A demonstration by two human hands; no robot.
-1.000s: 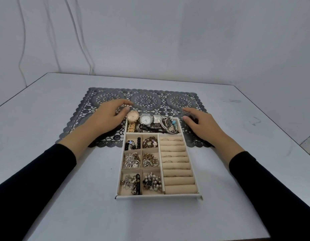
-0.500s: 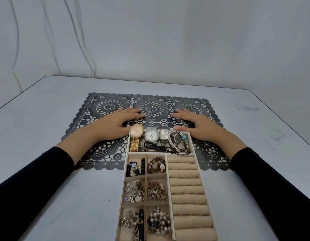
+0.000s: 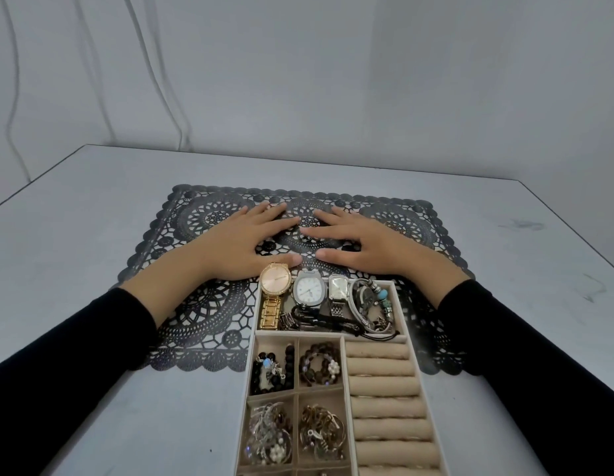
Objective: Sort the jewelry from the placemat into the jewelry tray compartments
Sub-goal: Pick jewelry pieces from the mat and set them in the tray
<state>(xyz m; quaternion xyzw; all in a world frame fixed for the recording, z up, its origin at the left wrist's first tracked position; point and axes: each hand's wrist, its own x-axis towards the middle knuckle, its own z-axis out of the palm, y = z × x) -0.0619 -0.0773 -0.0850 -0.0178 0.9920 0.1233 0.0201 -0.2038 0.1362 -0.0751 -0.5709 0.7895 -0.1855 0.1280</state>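
Note:
My left hand (image 3: 242,240) and my right hand (image 3: 362,243) lie flat, fingers spread, side by side on the dark lace placemat (image 3: 402,221), just beyond the jewelry tray (image 3: 414,345). Neither hand holds anything. The beige tray's far compartment holds a gold watch (image 3: 274,286), two silver watches (image 3: 309,292) and bracelets (image 3: 371,304). Small left compartments hold dark bead bracelets (image 3: 271,371) and tangled earrings and rings (image 3: 269,434). The padded ring rolls (image 3: 384,396) fill the tray's right side. No jewelry shows on the visible part of the placemat.
The grey table (image 3: 75,235) ends at an edge on the far side and at the right. A pale draped backdrop (image 3: 298,80) hangs behind it. The tray's near end runs out of the bottom of the view.
Both hands slid from the tray's far corners forward and inward onto the middle of the placemat. The view has moved closer, so the tray sits lower in frame.

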